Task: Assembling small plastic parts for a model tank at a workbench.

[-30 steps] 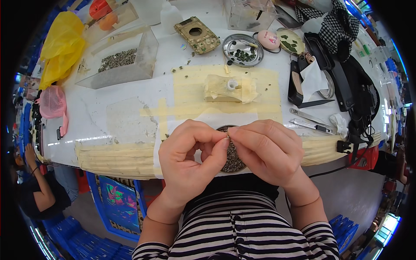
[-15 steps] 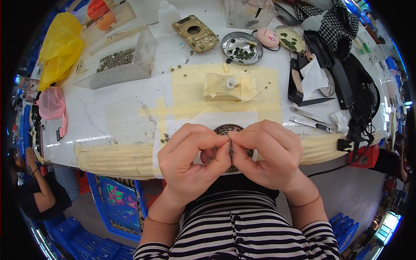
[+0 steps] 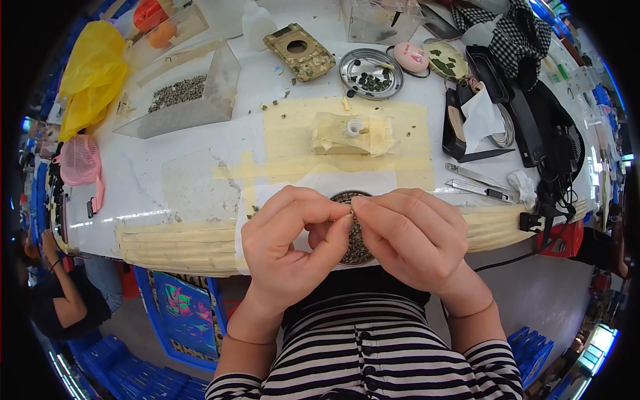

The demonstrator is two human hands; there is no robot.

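Observation:
My left hand (image 3: 285, 243) and my right hand (image 3: 421, 240) meet fingertip to fingertip at the near edge of the table. Both are closed in a pinch. Whatever lies between the fingertips is tiny and mostly covered, so I cannot make out its kind. Right beneath them is a round dish (image 3: 351, 193), partly hidden by my hands, holding many small grey-brown pieces (image 3: 357, 252). A white sheet (image 3: 320, 181) lies under the dish.
Ahead stands a tape-wrapped block (image 3: 333, 137) with a white ring. Farther back are a camouflage model tank hull (image 3: 300, 53) and a metal plate (image 3: 344, 81) of dark green parts. A clear bin (image 3: 173, 123) is at left; tweezers (image 3: 470, 175) and a utility knife (image 3: 477, 190) lie right.
My right hand's fingers have straightened and shifted slightly over the left fingertips. More of the pieces in the dish now show between my hands.

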